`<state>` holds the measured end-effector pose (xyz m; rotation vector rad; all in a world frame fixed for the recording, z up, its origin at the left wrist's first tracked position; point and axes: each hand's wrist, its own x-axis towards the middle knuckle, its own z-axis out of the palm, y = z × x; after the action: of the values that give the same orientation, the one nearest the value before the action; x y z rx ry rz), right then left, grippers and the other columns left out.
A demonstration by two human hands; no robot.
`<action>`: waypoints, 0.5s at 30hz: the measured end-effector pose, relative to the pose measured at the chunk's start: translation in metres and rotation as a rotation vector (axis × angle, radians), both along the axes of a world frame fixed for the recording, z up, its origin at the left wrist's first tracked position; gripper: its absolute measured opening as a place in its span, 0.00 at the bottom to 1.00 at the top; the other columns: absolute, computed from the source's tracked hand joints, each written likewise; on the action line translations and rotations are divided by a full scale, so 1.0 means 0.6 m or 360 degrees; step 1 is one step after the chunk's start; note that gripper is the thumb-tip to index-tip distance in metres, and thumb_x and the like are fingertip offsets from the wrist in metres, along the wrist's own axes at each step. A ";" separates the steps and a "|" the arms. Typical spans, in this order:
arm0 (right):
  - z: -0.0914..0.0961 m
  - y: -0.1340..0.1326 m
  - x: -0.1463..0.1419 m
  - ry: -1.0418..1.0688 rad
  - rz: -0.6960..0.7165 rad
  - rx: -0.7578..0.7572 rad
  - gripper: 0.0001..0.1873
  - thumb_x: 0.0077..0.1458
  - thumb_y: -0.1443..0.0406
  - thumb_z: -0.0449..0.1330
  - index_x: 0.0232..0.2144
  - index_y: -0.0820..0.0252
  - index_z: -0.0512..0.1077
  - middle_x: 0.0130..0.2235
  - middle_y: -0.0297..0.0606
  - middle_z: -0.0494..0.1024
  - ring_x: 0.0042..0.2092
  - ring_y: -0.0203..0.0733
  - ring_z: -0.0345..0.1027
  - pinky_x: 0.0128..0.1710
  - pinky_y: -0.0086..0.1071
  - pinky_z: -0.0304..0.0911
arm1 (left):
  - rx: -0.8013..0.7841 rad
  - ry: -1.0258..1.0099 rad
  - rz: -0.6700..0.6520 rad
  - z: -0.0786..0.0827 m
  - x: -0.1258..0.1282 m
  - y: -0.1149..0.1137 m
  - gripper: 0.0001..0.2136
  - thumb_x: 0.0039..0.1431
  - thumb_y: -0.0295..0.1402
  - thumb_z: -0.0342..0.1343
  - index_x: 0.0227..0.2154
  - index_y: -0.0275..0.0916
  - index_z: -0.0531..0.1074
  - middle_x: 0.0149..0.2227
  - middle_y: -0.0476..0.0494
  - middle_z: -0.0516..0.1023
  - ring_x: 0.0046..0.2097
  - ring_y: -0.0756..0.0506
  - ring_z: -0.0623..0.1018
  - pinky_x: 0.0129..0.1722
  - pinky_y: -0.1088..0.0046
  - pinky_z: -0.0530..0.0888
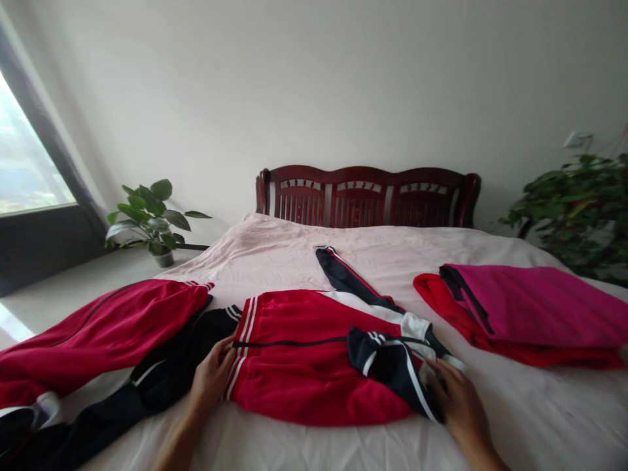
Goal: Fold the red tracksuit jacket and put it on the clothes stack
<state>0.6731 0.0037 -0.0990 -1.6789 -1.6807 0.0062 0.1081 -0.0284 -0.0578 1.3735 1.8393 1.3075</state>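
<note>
Handling red jacket (299, 383) on bed (275, 252).
Touching hem (249, 320) with left fingers (224, 345) at nine o'clock, sleeve (395, 367) with right fingers (446, 374) at four; cannot tell whether grasping.

Soft daylight from left window (32, 154) — glare, blurry edges

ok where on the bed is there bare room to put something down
Bare sheet shows between the headboard and the middle red jacket, on both sides of the outstretched dark sleeve. Another patch lies right of the right hand, in front of the folded pile. The left is crowded: red and dark clothing spreads up beside the left hand.
</note>
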 end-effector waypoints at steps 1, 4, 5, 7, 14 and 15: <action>0.001 0.000 -0.001 -0.0003 -0.0007 0.0003 0.27 0.56 0.49 0.49 0.44 0.60 0.76 0.51 0.52 0.77 0.54 0.58 0.69 0.57 0.52 0.62 | -0.0001 -0.0003 -0.0005 -0.001 0.000 0.000 0.28 0.56 0.53 0.51 0.52 0.38 0.71 0.42 0.44 0.84 0.44 0.41 0.82 0.44 0.68 0.77; 0.004 -0.001 -0.002 0.0010 -0.0011 0.0000 0.26 0.56 0.49 0.49 0.44 0.59 0.76 0.50 0.51 0.77 0.53 0.58 0.69 0.57 0.53 0.62 | 0.0004 -0.0002 -0.0001 -0.004 -0.001 0.001 0.28 0.57 0.53 0.52 0.52 0.39 0.71 0.42 0.44 0.84 0.44 0.41 0.82 0.45 0.68 0.77; 0.006 -0.001 -0.003 0.0021 -0.0009 -0.0001 0.26 0.55 0.49 0.49 0.43 0.58 0.76 0.50 0.51 0.77 0.53 0.59 0.69 0.57 0.53 0.62 | 0.0008 0.0001 0.0004 -0.005 -0.001 0.001 0.27 0.57 0.53 0.52 0.52 0.39 0.71 0.42 0.44 0.84 0.44 0.41 0.82 0.45 0.68 0.77; 0.009 -0.002 -0.004 0.0049 0.0000 -0.0007 0.26 0.55 0.49 0.50 0.43 0.59 0.76 0.50 0.52 0.77 0.54 0.59 0.69 0.57 0.53 0.62 | 0.0007 -0.0005 0.0005 -0.006 -0.002 0.001 0.27 0.57 0.53 0.52 0.52 0.39 0.72 0.42 0.44 0.84 0.45 0.41 0.82 0.45 0.68 0.77; 0.016 -0.004 -0.006 0.0154 -0.0028 -0.0024 0.25 0.53 0.48 0.51 0.41 0.56 0.76 0.50 0.50 0.78 0.53 0.58 0.70 0.57 0.53 0.62 | 0.0019 0.0019 0.0024 -0.007 -0.004 0.002 0.27 0.57 0.52 0.52 0.52 0.39 0.72 0.41 0.45 0.84 0.44 0.41 0.82 0.44 0.69 0.77; 0.015 -0.004 -0.005 0.0170 -0.0030 -0.0016 0.25 0.53 0.48 0.51 0.41 0.56 0.76 0.50 0.49 0.78 0.53 0.58 0.70 0.57 0.53 0.62 | 0.0017 0.0025 0.0030 -0.007 -0.004 0.002 0.27 0.56 0.53 0.53 0.52 0.39 0.72 0.41 0.45 0.84 0.44 0.41 0.82 0.44 0.69 0.78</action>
<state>0.6698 0.0014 -0.0901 -1.6721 -1.5883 0.0939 0.1059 -0.0271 -0.0618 1.3792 1.8625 1.3210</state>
